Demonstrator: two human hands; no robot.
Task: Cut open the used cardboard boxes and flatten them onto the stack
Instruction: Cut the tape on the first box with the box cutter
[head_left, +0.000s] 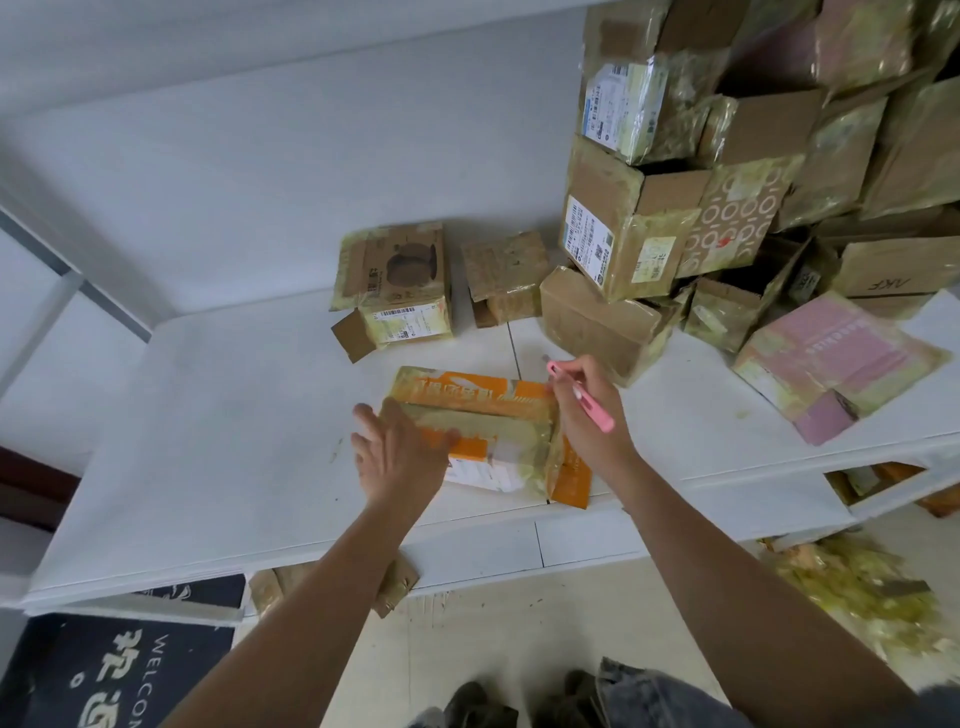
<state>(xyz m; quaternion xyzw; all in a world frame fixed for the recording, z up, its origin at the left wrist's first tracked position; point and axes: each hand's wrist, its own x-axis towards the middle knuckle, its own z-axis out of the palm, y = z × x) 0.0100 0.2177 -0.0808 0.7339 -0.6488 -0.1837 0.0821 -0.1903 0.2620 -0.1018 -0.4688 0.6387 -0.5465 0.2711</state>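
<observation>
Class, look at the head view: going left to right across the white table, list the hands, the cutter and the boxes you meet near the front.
left hand → orange box → right hand, gripping the pink cutter → pink box

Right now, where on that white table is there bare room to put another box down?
The widest bare patch of the white table lies left of the orange taped box under the left hand, running back to the wall. A smaller strip lies between the right hand, holding the pink cutter, and the pink flattened box. The brown box pile crowds the back right.
</observation>
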